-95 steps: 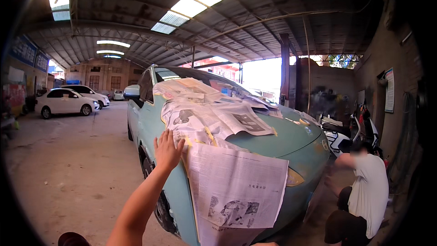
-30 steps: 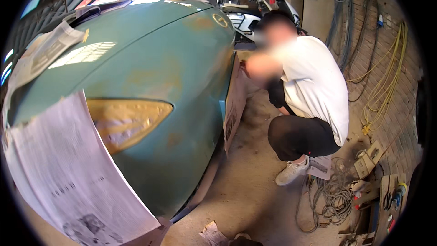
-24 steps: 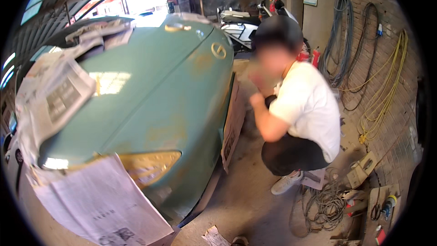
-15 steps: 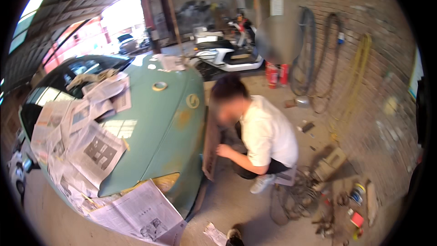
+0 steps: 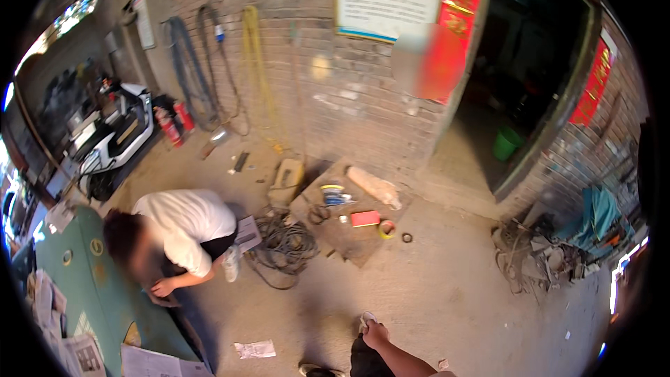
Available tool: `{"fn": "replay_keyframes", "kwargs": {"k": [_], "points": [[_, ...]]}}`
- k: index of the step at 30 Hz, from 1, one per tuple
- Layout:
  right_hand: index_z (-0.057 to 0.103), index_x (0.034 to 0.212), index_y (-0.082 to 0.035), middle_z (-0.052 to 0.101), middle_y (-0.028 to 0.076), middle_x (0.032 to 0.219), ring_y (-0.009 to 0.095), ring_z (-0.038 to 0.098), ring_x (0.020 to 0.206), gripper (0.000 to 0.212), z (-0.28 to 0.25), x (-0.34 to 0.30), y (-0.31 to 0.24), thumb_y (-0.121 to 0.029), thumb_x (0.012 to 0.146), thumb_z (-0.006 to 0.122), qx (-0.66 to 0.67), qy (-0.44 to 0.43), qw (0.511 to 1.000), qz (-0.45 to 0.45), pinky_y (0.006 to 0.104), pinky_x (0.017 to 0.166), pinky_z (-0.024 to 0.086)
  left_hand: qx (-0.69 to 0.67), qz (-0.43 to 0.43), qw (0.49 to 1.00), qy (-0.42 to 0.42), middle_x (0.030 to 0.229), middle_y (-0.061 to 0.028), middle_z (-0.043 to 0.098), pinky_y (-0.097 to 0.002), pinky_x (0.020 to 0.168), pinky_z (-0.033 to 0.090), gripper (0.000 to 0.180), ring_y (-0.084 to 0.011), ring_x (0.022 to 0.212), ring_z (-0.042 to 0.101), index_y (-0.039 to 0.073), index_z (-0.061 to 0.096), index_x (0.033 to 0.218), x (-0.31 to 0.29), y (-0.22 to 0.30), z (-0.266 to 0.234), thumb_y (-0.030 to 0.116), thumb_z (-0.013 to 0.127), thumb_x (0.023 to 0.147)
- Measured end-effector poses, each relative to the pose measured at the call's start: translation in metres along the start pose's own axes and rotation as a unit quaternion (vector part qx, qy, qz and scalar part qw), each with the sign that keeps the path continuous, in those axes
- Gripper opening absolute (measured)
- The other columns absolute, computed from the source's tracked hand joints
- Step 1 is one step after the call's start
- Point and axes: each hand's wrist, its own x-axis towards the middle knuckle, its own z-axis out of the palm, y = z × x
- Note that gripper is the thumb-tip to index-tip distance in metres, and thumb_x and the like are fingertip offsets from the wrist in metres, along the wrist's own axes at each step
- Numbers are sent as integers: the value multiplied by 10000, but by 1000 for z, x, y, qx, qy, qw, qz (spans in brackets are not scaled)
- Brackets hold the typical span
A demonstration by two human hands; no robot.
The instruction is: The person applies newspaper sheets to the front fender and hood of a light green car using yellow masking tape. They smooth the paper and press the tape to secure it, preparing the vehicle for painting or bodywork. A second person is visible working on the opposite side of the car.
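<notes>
Paper (image 5: 159, 363) is best kept flat on the car (image 5: 105, 283), tbh; opening or hold can't be told for the right hand (image 5: 377, 336), left hand not seen.

The dusty floor (image 5: 440, 286) carries a board (image 5: 356, 248), on which lie a red box (image 5: 365, 219), a yellow roll (image 5: 386, 229) and a blue-and-yellow item (image 5: 335, 195). Also on the floor: left of the board, just beside it, a cable heap (image 5: 286, 250) and a tan case (image 5: 285, 181); near its right, a black ring (image 5: 407, 237); well right, a scrap pile (image 5: 534, 248); well below-left, a paper scrap (image 5: 255, 350).
</notes>
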Motion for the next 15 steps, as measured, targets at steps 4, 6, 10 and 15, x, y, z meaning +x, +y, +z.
{"fn": "replay_keyframes", "kwargs": {"k": [4, 6, 10, 15], "points": [[680, 1043, -111, 705, 206, 958, 399, 666, 963, 283, -42, 25, 85, -303, 861, 578, 69, -14, 996, 60, 520, 844, 536, -11, 2, 991, 135, 712, -183, 684, -480, 591, 523, 527, -351, 638, 633, 25, 726, 904, 4, 25, -74, 546, 707, 830], [692, 1034, -108, 707, 208, 964, 407, 661, 984, 297, -60, 24, 140, -315, 859, 571, 89, -15, 989, 115, 511, 866, 537, 48, 41, 977, 203, 648, -158, 647, -455, 568, 506, 467, -339, 593, 585, 37, 710, 863, 30, 84, -120, 503, 719, 833], [688, 1111, -59, 701, 202, 1126, 381, 651, 1096, 399, -112, 46, 229, -361, 872, 587, 8, -120, 977, 178, 478, 938, 525, 59, 26, 988, 143, 904, -170, 655, -423, 750, 511, 344, -324, 838, 595, 34, 692, 985, 102, 213, -141, 362, 619, 913], [685, 1141, -31, 690, 198, 1174, 368, 647, 1125, 418, -193, 86, 396, -353, 907, 556, 44, -67, 925, 372, 464, 983, 505, 28, 291, 956, 27, 1225, -187, 657, -426, 991, 481, 296, -336, 1168, 594, 44, 680, 1176, 253, 513, -150, 211, 515, 996]]}}
